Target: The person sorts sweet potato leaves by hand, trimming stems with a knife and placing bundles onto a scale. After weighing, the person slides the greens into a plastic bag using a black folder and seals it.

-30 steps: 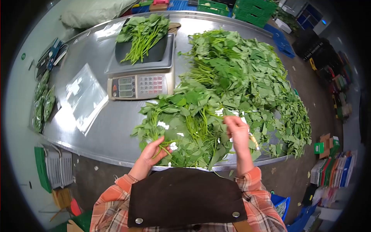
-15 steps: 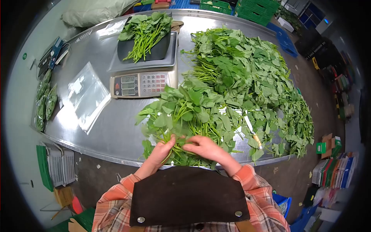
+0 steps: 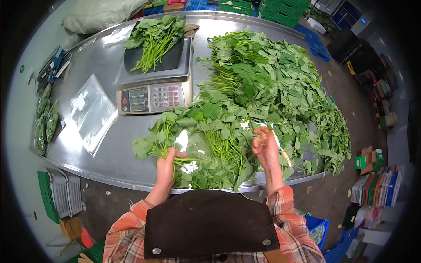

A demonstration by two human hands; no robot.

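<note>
Leafy green stems [image 3: 164,136] are gripped in my left hand [image 3: 166,165], their leaves pointing up and to the left over the table's near edge. My right hand [image 3: 266,149] is raised at the right, palm partly showing, its fingers loosely bent and apart with nothing visible in them. Just beside it lies a knife [image 3: 286,158] with a pale handle, its blade partly hidden by the hand and leaves. Between my hands, loose greens [image 3: 223,147] are spread on the metal table. A large heap of the same greens [image 3: 280,83] covers the right side.
A digital scale [image 3: 153,97] carries a dark tray [image 3: 131,59] with a bunch of greens [image 3: 155,39]. Clear plastic bags [image 3: 94,114] lie left of it. Filled bags [image 3: 46,114] sit at the far left edge. Green crates [image 3: 283,12] stand behind the table [image 3: 131,151].
My hands have moved apart: the left went left with the stems, the right went right and up toward the knife. The view has shifted slightly.
</note>
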